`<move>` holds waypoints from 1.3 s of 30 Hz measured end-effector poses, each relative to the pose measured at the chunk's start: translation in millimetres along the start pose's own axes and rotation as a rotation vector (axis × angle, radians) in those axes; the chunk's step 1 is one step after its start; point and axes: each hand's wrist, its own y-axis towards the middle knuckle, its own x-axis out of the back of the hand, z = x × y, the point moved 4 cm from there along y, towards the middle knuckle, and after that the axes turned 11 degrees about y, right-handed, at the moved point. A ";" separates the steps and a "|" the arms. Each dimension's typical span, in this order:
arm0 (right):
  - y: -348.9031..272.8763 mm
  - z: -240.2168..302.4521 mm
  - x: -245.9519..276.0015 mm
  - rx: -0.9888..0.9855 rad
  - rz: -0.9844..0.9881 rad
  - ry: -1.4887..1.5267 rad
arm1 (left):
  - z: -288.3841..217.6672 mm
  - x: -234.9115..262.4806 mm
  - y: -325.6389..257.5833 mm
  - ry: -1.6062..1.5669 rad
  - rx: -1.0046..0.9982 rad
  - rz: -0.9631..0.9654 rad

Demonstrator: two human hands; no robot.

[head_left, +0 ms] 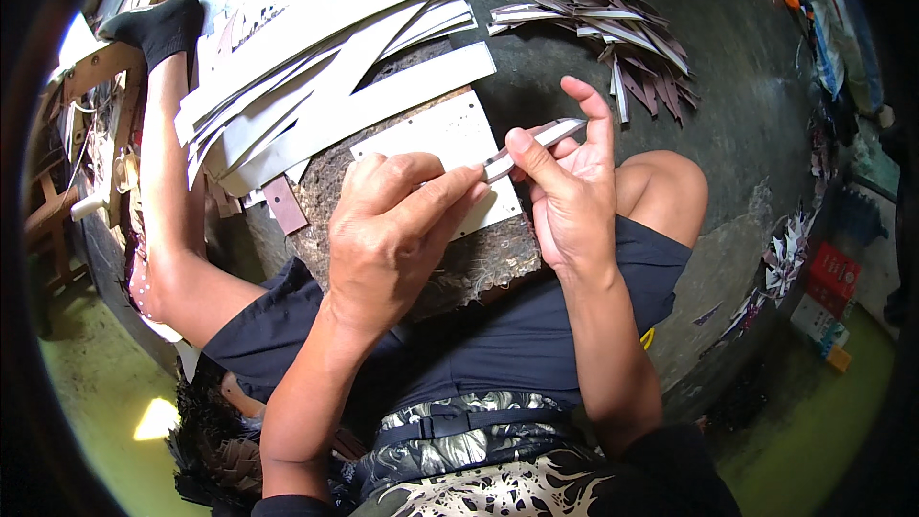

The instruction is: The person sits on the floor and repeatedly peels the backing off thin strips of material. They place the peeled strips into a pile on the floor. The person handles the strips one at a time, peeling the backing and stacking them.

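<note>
Between my two hands is a narrow strip (538, 146), white on one face and dark along its edge. My left hand (391, 228) pinches its near left end between thumb and fingers. The thumb of my right hand (577, 206) presses the strip against the fingers farther along, while the index finger sticks up. Beneath them a white rectangular board (433, 137) with small dark holes lies on a rough, worn block (479, 271). My hands cover part of the board.
Long white strips (383, 29) are stacked at the upper left, some overlapping the block. A heap of short brown and white strips (613, 24) lies on the dark floor at the upper right. A small brown piece (284, 206) rests left of the board. My bent legs flank the block.
</note>
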 end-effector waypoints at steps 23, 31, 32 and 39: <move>19.3 32.7 37.2 0.406 -0.162 -0.448 | 0.0 11.4 26.1 0.232 -0.045 -0.081; 94.9 139.7 -19.3 0.638 -0.011 -0.422 | 28.1 18.9 38.8 0.416 0.073 -0.003; 102.3 132.5 -17.4 0.510 -0.093 -0.532 | 28.0 19.2 39.2 0.395 0.080 0.007; 26.7 34.3 -42.2 0.223 0.340 -0.707 | 20.1 26.5 36.7 0.271 0.008 0.007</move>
